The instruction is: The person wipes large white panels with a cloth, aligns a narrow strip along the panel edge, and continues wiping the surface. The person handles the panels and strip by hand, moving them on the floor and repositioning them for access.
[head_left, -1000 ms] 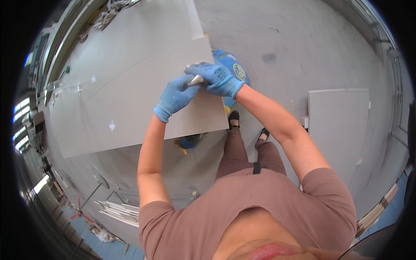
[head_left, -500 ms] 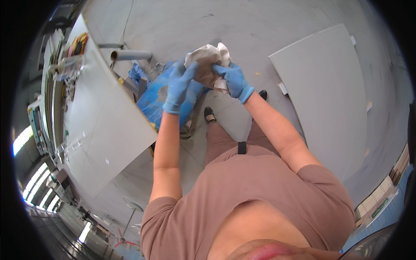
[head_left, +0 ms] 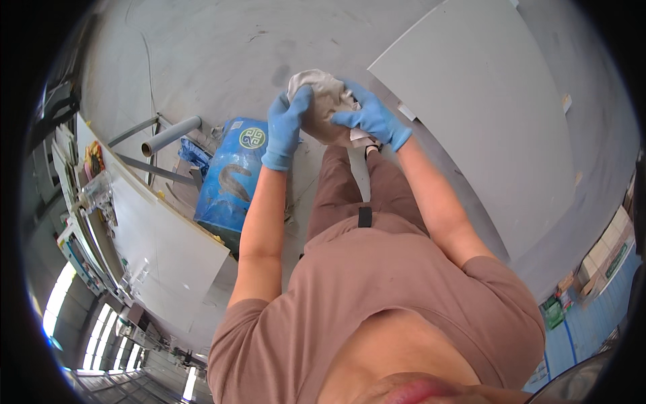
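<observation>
A crumpled off-white cloth (head_left: 321, 101) is held up in front of me between both hands, bunched into folds. My left hand (head_left: 285, 129), in a blue glove, grips its left side with the thumb pressed on the front. On the opposite side my right hand (head_left: 374, 120), gloved the same way, has its thumb against the lower part of the cloth and its fingers behind the edge. Most fingertips are hidden behind the fabric. A loose pale flap hangs beneath, near my right wrist.
A blue drum (head_left: 225, 192) with a round emblem stands left of my left forearm. Beyond it a grey tube (head_left: 171, 137) lies by a metal frame. A long pale table (head_left: 158, 232) runs along the left, with clutter at its far side. A large grey panel-like tabletop (head_left: 481, 111) is at the right.
My view has turned, so the right tabletop sits farther left and the drum shows more fully. The cloth is more bunched, and my right thumb lies across its front.
</observation>
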A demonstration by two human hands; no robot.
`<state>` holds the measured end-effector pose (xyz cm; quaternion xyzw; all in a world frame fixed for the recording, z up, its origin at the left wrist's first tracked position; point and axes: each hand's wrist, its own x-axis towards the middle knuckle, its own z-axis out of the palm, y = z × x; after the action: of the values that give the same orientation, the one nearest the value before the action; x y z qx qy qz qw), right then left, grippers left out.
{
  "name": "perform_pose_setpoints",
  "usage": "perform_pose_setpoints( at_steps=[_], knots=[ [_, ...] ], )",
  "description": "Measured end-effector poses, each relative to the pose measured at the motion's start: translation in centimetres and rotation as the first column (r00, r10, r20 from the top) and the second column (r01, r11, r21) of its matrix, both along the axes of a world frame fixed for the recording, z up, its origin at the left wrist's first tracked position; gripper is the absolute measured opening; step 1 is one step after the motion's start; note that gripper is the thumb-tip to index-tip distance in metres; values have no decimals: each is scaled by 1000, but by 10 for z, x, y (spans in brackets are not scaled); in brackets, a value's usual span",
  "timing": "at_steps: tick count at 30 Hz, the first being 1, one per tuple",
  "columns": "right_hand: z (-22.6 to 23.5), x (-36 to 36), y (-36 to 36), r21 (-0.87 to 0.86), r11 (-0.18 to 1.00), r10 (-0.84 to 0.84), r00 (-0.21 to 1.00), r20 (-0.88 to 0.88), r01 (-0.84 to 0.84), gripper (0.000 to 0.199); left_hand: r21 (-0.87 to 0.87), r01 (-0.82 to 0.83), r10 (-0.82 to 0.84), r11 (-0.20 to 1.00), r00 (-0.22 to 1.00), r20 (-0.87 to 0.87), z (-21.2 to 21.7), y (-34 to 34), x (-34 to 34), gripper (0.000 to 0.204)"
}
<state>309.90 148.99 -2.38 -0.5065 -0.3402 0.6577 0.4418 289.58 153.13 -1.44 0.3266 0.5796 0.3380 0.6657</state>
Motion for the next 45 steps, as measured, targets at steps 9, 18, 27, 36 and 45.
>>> perform_pose_setpoints(
  at_steps=[9,18,27,36,45],
  knots=[
    [-83,32,9,-282,888,-453,801,-391,364,16,-96,29,-9,995,980,201,-100,69,84,36],
    [-152,82,-5,-456,731,-669,662,-337,507,32,-181,85,-45,980,976,215,-173,67,156,39],
    [-171,127,-12,-441,868,-426,799,-425,228,38,-165,273,-191,948,899,394,-163,82,177,48],
    [-170,180,-20,-197,635,-473,577,666,747,51,-11,16,-15,1000,999,31,-140,83,184,37],
    [-155,129,-11,-498,810,-585,496,-641,311,66,-64,-119,118,991,993,-15,-158,56,211,41]
  ],
)
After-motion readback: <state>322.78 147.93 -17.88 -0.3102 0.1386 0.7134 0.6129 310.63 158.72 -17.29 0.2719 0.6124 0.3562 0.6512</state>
